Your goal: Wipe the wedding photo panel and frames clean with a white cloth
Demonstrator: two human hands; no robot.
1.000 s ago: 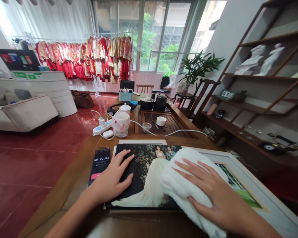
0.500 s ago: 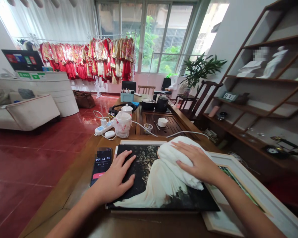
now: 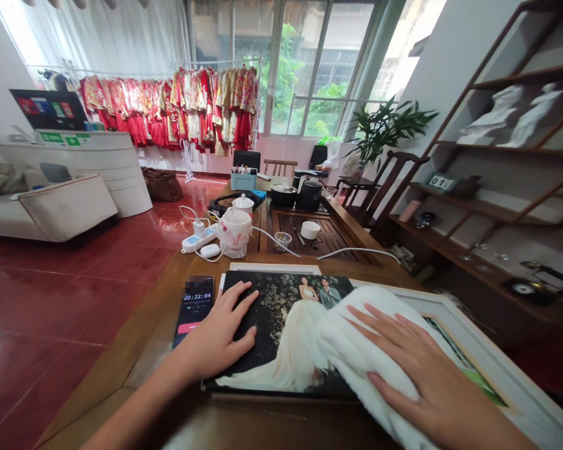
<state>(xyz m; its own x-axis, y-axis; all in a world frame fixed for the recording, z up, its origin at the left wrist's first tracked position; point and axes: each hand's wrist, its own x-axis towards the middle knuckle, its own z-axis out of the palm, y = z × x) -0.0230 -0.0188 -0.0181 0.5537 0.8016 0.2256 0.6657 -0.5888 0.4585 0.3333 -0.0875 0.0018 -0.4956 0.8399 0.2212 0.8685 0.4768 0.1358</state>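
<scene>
In the head view, the left hand [image 3: 223, 334] lies spread on the near-left part of a dark photo print [image 3: 286, 340], its fingers apart and its thumb out to the side, gripping nothing. The right hand [image 3: 417, 365] rests on a bunched white cloth [image 3: 351, 331], fingers long and parted over the top, thumb lower down along the near side; whether it pinches any fold cannot be told. The cloth covers the right part of the print, beside the pictured couple, and trails toward the bottom edge.

The print lies flat on the wooden surface [image 3: 272, 428], in front of the wearer. A phone [image 3: 194, 312] lies just left of it, near the left wrist, showing 00:22:04. To the right, partly hidden by the cloth and right hand, lies a white-bordered framed picture [image 3: 473, 337]. Beyond the print stands a plastic-wrapped container [image 3: 236, 236].
</scene>
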